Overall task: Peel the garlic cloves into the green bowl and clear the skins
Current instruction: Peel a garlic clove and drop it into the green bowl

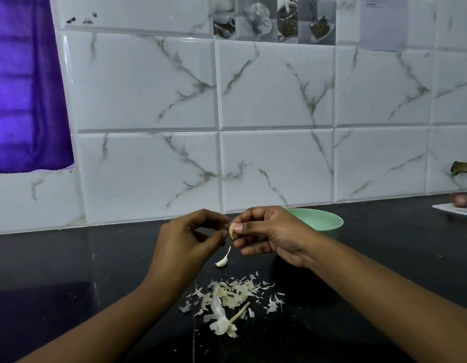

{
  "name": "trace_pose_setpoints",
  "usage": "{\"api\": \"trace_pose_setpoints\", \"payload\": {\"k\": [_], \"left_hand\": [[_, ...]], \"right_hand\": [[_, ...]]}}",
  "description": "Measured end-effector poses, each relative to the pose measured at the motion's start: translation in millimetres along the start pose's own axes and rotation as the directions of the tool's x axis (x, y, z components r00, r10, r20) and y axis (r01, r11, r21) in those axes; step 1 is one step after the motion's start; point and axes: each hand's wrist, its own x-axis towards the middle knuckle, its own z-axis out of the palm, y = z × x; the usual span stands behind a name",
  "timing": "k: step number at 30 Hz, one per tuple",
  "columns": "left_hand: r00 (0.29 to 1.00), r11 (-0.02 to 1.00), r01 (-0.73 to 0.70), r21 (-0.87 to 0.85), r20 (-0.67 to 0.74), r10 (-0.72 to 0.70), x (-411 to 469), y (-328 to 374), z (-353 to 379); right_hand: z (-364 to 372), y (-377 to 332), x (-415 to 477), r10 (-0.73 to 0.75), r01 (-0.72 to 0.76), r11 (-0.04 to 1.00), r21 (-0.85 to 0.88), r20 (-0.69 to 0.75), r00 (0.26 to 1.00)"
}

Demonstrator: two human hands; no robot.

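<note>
Peering at the head view, I found the garlic clove (231, 230) held in the air above the black counter (69, 258), pinched between the thumb and forefinger of the right hand (269, 237). Its long axis stood roughly upright, and its pale curved edge faced left. The left hand (185, 242) had its fingers curled, and its thumb and forefinger tips met at that left edge. I could not tell whether they had caught a flap of skin or only touched the clove.

The clove therefore sat between the two hands, carried by the right and worked by the left. The green bowl (318, 221) stood just behind the right hand, near the tiled wall (277, 166) and partly hidden by the knuckles. I judged the right hand the nearer one for the drop, a short move back and to the right.

A second clove (223, 260) with a thin tail lay on the counter just below the hands. Nearer me lay the heap of skins (232, 297), with a dry stalk (240, 313) among them, not yet cleared.
</note>
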Motion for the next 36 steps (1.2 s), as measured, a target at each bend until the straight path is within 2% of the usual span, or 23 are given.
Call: {"api": "trace_pose_setpoints", "payload": {"k": [3, 7, 17, 20, 23, 26, 31, 36], "left_hand": [[0.984, 0.961, 0.179, -0.21, 0.054, -0.172, 1.6, 0.7, 0.5], [0.956, 0.902, 0.292, -0.319, 0.131, -0.263, 1.1, 1.5, 3.8], [0.905, 0.755, 0.422, -0.501, 0.184, -0.384, 2.9, 0.6, 4.8], [0.915, 0.775, 0.4, -0.49, 0.161, -0.371, 3.3, 1.3, 4.6], [0.937, 0.842, 0.349, -0.411, 0.118, -0.33, 3.1, 0.1, 4.1], [0.954, 0.901, 0.3, -0.314, 0.096, -0.284, 1.3, -0.9, 4.7], [0.953, 0.913, 0.301, -0.275, 0.103, -0.284, 0.5, 0.4, 5.2], [0.927, 0.821, 0.371, -0.434, 0.13, -0.351, 2.2, 2.8, 5.8]], "right_hand": [[-0.2, 0.7, 0.3, -0.042, 0.041, 0.998, -0.048, -0.015, 0.999], [2.1, 4.0, 1.5, -0.085, 0.079, 0.992, -0.103, -0.052, 0.995], [4.5, 4.3, 1.7, -0.134, 0.126, 0.974, -0.187, -0.032, 0.99], [3.7, 2.3, 1.1, -0.134, 0.126, 0.973, -0.194, -0.031, 0.99], [2.7, 0.6, 0.6, -0.147, 0.132, 0.959, -0.25, -0.041, 0.988], [2.4, 0.5, 0.6, -0.199, 0.161, 0.895, -0.416, -0.049, 0.979], [3.6, -1.6, -1.9, -0.277, 0.215, 0.681, -0.7, 0.025, 0.96], [10.1, 3.0, -3.1, -0.461, 0.278, 0.503, -0.818, 0.018, 0.887]]}}
